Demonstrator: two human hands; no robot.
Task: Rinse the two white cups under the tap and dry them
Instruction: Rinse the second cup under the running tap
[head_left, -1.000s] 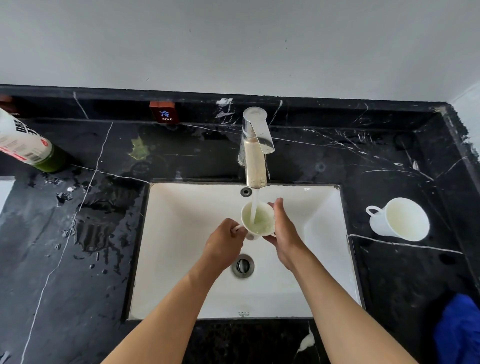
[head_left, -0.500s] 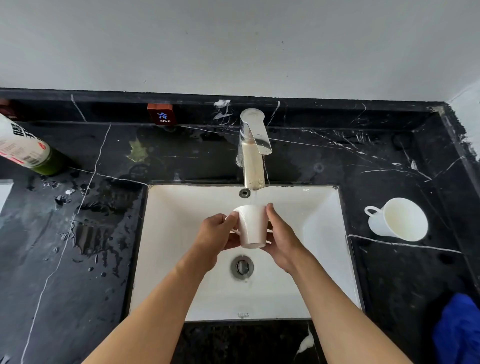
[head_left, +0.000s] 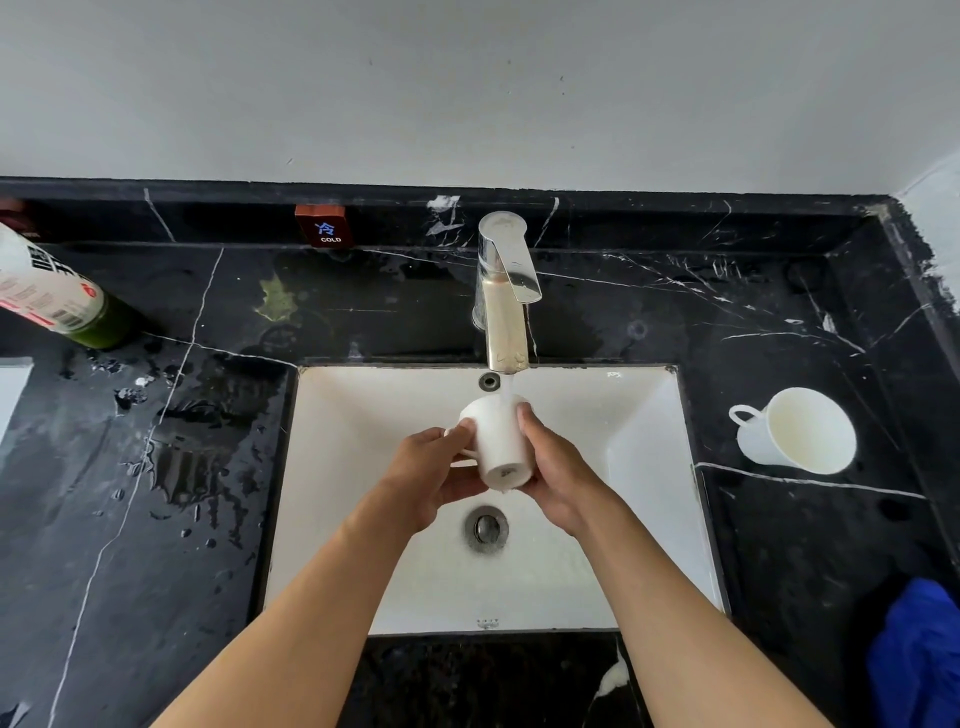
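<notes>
A white cup is held over the white sink, tipped with its mouth away from me and its base toward me. My left hand grips its left side by the handle. My right hand holds its right side. Water runs from the chrome tap onto the cup's upper wall. A second white cup lies on its side on the black marble counter to the right of the sink, mouth toward me, handle to the left.
A bottle with a white label lies at the far left on the wet counter. A blue cloth sits at the lower right edge. The drain is below the hands. A red "COLD" tag sits on the back ledge.
The cup stood upright filling under the stream a second ago. Both hands have tipped it over, so its base now faces me and water hits its outside.
</notes>
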